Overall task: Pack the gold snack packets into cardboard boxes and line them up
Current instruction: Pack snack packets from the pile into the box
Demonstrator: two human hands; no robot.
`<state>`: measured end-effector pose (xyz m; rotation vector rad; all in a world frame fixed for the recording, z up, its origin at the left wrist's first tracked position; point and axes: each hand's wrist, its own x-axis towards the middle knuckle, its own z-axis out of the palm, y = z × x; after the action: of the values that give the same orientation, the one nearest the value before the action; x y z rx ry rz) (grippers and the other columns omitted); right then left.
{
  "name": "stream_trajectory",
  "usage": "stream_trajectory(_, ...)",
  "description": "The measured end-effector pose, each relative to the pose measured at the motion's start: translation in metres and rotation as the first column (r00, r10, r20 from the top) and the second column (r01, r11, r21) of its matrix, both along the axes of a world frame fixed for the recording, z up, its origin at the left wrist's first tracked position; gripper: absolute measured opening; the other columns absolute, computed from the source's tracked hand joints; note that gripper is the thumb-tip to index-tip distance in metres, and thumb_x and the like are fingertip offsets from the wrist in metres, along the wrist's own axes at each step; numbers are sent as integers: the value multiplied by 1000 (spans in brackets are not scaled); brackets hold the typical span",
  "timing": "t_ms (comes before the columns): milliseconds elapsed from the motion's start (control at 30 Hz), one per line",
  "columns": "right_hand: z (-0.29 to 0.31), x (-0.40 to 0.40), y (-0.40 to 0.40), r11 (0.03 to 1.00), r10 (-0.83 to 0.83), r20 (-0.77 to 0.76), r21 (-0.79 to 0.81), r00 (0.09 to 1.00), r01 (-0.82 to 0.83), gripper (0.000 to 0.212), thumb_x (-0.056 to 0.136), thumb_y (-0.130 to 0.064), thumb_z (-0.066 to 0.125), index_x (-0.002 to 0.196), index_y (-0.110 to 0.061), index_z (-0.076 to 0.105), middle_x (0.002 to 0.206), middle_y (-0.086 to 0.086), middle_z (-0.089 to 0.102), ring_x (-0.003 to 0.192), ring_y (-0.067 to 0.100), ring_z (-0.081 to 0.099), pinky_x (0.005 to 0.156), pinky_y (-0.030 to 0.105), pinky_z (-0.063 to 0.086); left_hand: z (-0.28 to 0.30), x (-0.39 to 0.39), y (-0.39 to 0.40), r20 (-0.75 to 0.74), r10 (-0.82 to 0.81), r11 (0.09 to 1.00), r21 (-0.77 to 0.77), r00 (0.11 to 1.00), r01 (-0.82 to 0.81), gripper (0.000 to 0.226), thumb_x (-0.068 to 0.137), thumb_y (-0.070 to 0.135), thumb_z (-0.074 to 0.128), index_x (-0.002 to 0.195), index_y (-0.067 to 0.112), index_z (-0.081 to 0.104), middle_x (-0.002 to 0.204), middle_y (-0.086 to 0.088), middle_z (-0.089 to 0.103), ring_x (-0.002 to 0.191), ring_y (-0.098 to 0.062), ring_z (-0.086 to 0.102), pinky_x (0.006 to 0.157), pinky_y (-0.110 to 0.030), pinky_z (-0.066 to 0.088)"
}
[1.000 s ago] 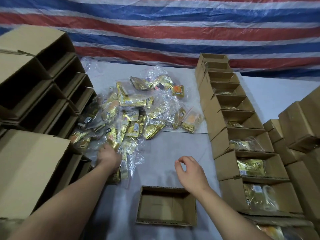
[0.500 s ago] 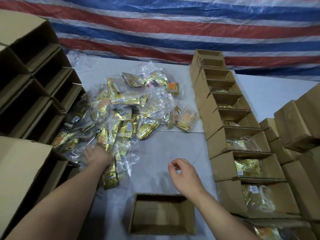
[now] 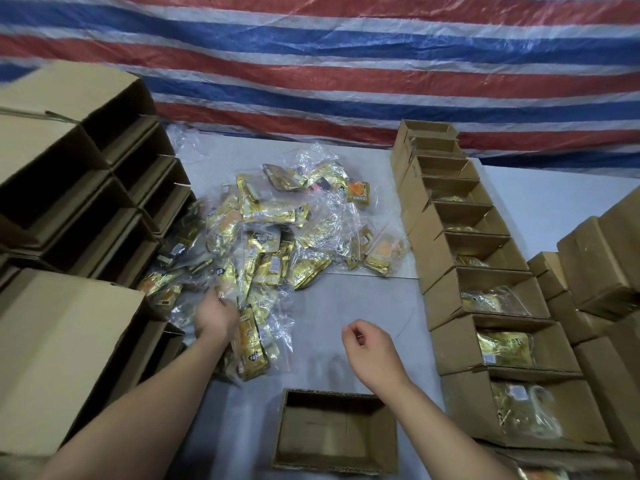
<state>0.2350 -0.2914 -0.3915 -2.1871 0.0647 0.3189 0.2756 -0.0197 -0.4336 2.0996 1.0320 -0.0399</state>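
Left hand (image 3: 214,315) is laid on the near edge of the packet pile (image 3: 273,237), fingers down in the clear bags; whether a packet is actually grasped cannot be told, the fingertips being hidden and blurred. A gold packet (image 3: 251,344) is seen just right of the left wrist, at the pile's near tip. Right hand (image 3: 370,344) is held above bare table (image 3: 322,306), fingers loosely curled, nothing grasped. An empty box (image 3: 336,431) is placed open-side up at the near table edge, between the two forearms, just below the right hand. Pile is spread over the table's middle, well apart from the empty box. A row of open boxes (image 3: 485,282) is lined up along the right, nearer ones seen with bagged gold packets inside. Empty box stacks (image 3: 86,188) are seen on the left, touching the pile. More boxes (image 3: 595,265) are stacked far right. A striped tarp (image 3: 346,64) is hung behind.
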Motion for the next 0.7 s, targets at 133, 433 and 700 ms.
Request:
stream_trajectory(133,18,5,13,993,-26,-19,111,999,28,32,95,-26,56,64,-24,50,59,-15,50,61,6,45,55,11,37,56,-8,-26,294,1,1000,-3,956,0,31,97,6,41,118,19,59,91,0,60,66,-5,53,56,-12,37)
stream_trajectory(433,87,19,34,888,232,-111,429,966,-164,116,70,-48,85,155,-39,6,143,-15,44,129,6,48,112,34,39,153,-17,-95,621,9,922,-308,784,233,51,94,10,45,143,18,34,92,6,58,64,11,56,61,-10,47)
stream_trajectory(700,108,14,-5,944,142,-53,307,988,-119,73,68,-45,88,119,-54,37,113,-23,64,94,-13,59,75,11,45,181,-25,-148,550,-36,762,-525,834,379,35,86,15,45,111,33,60,107,-10,70,91,-26,68,72,-37,54)
